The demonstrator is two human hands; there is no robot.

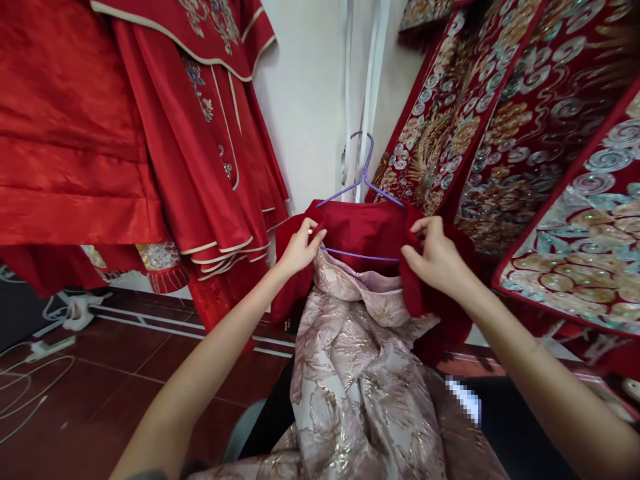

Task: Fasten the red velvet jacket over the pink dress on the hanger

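A dark red jacket [360,223] hangs on a purple wire hanger [368,175] in front of me. With thumb and fingers my left hand [302,248] pinches the jacket's left front edge. On the other side my right hand [434,257] grips the right front edge, so the jacket is spread apart. Between the two edges, below the hanger's lower bar, sits a pale pink brocade dress [360,393] with gold leaf patterns. Its folded top touches the jacket, and its skirt spreads down toward me. How the dress is fixed to the hanger is hidden.
Red gowns with cream trim [210,153] hang at left, and heavily embroidered red garments [505,147] at right. White metal poles [355,100] stand behind the hanger. White cables and a power strip [53,347] lie on the brown tiled floor [115,380].
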